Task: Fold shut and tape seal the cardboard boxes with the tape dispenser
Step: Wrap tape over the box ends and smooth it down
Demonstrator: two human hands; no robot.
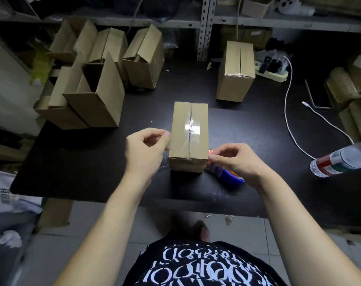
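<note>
The fingers [164,134] of the left hand [146,149] are curled, with the forefinger and thumb tips against the left top edge of the box [181,124]. The right hand [235,159] has its thumb and forefinger drawn together at the box's near right corner. Whether either hand holds a clear strip I cannot tell; only faint glints show there.

The box stands in the middle of the frame on the black table [93,162]. Its long axis runs from the lower part of the frame to the upper part, leaning slightly right. Its flaps are folded shut, and the seam along that axis lies under shiny clear tape [192,127] that laps over the near end.

One blue and orange tape dispenser [229,175] lies on the table just right of the box's near end, partly behind the right hand.

One closed box [235,71] stands at upper right of centre, its seam pointing the same way. At upper left is a cluster of open boxes [99,96] with raised flaps, five as far as I can count.

At the right edge lies one clear bottle [340,159] with a red label. One white cable [289,104] curves down from a power strip [278,76] near the shelving [206,27].
</note>
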